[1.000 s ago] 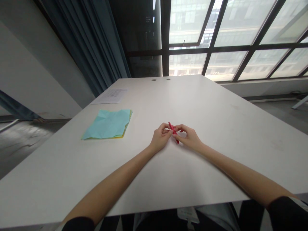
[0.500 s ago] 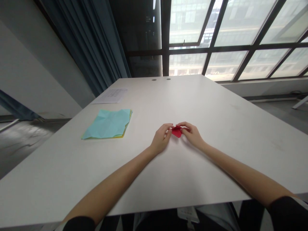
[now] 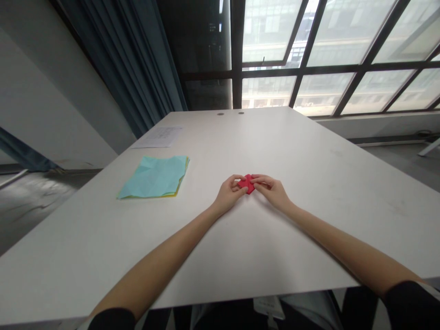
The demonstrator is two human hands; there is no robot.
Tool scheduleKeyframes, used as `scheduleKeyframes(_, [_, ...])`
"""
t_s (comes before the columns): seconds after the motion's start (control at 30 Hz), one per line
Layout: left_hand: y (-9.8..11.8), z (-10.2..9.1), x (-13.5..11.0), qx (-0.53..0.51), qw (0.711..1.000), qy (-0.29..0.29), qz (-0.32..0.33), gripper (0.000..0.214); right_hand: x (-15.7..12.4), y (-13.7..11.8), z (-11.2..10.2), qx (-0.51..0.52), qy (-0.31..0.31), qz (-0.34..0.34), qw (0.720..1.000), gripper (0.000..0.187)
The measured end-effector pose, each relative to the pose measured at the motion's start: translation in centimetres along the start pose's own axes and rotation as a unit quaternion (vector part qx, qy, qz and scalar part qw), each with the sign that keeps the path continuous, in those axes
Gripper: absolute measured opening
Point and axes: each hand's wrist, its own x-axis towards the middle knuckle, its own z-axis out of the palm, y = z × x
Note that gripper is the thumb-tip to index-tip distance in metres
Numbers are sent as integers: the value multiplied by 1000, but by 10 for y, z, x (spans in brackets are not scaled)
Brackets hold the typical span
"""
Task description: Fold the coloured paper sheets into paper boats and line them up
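Single head cam, worn on me, above the near edge of the table (image 3: pixel 247 256), facing forward and tilted down. Wide view: my forearms (image 3: pixel 161 256) enter from the lower corners, left hand (image 3: pixel 229 192) and right hand (image 3: pixel 274 191) sit around mid-frame, small, at arm's reach from the lens. Far table edge is higher up, curtain (image 3: pixel 137 59) upper left, window (image 3: pixel 270 27) upper right. My lap (image 3: pixel 223 316) clips the bottom.

Left grip (image 3: pixel 229 194), right grip (image 3: pixel 271 190) pinching; forearms (image 3: pixel 168 250) angled inward.
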Motion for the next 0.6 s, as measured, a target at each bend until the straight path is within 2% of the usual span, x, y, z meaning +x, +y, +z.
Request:
scheduleKeyframes(0.17, [0,2,-1,10,1000,7,13,39,0,4,1,-26,9,58,998,36])
scheduleKeyframes(0.3, [-6,0,0,35,998,31,33,39,0,3,1,-15,8,72,997,45])
scheduleKeyframes(0.37, [-8,-2,1,44,998,36,42,32,1,3,1,-20,0,68,997,43])
scheduleKeyframes(0.5, [-12,-5,2,76,995,32,55,28,4,5,-4,-68,14,56,996,26])
scheduleKeyframes(0.6, [-14,-6,2,101,992,35,61,30,6,7,-9,-107,29,65,992,27])
